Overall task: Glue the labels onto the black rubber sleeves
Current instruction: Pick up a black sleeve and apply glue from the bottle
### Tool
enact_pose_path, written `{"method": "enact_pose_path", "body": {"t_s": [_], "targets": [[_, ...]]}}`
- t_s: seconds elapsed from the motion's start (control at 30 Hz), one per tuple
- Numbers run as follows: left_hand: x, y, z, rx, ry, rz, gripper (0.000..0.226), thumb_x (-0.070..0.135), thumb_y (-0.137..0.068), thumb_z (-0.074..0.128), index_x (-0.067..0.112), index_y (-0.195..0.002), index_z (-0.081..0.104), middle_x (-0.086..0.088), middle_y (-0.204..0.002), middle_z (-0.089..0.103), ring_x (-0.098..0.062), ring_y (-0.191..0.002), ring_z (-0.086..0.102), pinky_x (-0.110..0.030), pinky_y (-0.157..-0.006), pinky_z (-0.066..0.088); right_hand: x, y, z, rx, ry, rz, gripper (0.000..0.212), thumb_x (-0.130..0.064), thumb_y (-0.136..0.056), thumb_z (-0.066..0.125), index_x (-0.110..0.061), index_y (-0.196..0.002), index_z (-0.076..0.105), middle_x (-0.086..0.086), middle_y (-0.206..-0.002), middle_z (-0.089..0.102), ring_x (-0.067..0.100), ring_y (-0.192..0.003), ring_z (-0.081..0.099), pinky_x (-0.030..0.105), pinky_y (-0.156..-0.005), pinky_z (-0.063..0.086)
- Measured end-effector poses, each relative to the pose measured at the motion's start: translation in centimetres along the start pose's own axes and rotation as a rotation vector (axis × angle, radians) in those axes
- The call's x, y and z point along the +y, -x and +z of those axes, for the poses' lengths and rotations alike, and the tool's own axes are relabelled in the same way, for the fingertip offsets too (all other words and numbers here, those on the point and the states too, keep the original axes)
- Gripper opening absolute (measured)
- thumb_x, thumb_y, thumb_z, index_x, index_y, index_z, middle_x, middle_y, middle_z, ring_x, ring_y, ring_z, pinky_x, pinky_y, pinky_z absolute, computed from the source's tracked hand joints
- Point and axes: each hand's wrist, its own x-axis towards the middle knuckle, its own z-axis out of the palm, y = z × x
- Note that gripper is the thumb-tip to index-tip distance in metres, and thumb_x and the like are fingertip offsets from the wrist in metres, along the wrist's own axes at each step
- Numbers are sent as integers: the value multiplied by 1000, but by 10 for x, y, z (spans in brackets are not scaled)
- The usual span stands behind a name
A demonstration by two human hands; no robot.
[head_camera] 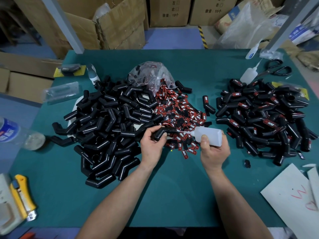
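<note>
My left hand [151,145] grips a bent black rubber sleeve [165,132] just above the table's middle. My right hand [214,152] grips a translucent white glue bottle [209,135] lying sideways, its nozzle touching the sleeve's right end. A loose heap of red-and-black labels [179,111] lies right behind both hands. To the left is a big pile of plain black sleeves [110,125]. On the right lies a pile of sleeves with labels on them [265,118].
The green table [172,195] also carries a clear bag of labels [151,75], two more glue bottles [248,75], scissors [274,69], a yellow utility knife [22,194], a water bottle [15,133] and white cardboard [293,195]. Cardboard boxes [120,23] stand behind.
</note>
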Motion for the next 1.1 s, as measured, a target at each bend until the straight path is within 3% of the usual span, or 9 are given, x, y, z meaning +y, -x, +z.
{"method": "enact_pose_path", "body": {"t_s": [0.23,0.47,0.63,0.8,1.0,1.1], "targets": [[2,0,-1,21,14,-9,34,-5,-90,74,25,-106,69,22,-92,75,7,-83,68,-9,-77,52,5,-4,-2,21,-13,25,17,-34,-82,66,-22,-93,60,-31,-82,61,-8,-70,56,14,-63,46],[4,-1,1,27,0,-9,35,-6,-90,74,25,-105,68,25,-90,74,8,-82,68,-9,-76,52,0,-7,-2,33,5,17,17,-31,-81,66,-36,-96,58,-32,-83,63,-11,-71,58,8,-64,45],[5,-1,0,19,0,-12,35,-5,-90,74,25,-106,68,25,-94,75,8,-85,68,-9,-79,51,2,-6,-2,31,-5,10,16,-31,-81,65,-23,-93,59,-31,-82,62,-10,-70,57,8,-63,44],[6,0,2,22,16,-16,34,-7,-90,74,21,-106,68,23,-94,75,7,-85,69,-9,-79,51,-2,-7,-2,40,-1,23,17,-33,-82,65,-39,-94,57,-31,-80,62,-9,-69,57,12,-63,46],[7,0,1,20,26,-14,34,-8,-90,73,22,-106,68,24,-92,75,7,-84,69,-9,-78,52,3,-6,-3,21,7,19,15,-35,-83,66,-26,-92,59,-31,-81,61,-8,-70,56,14,-62,46],[7,0,2,31,37,-11,34,-10,-90,72,20,-105,67,22,-92,76,8,-83,68,-9,-77,52,1,-6,-2,32,5,31,14,-35,-81,66,-35,-92,57,-31,-79,60,-8,-69,55,15,-61,46]]}}
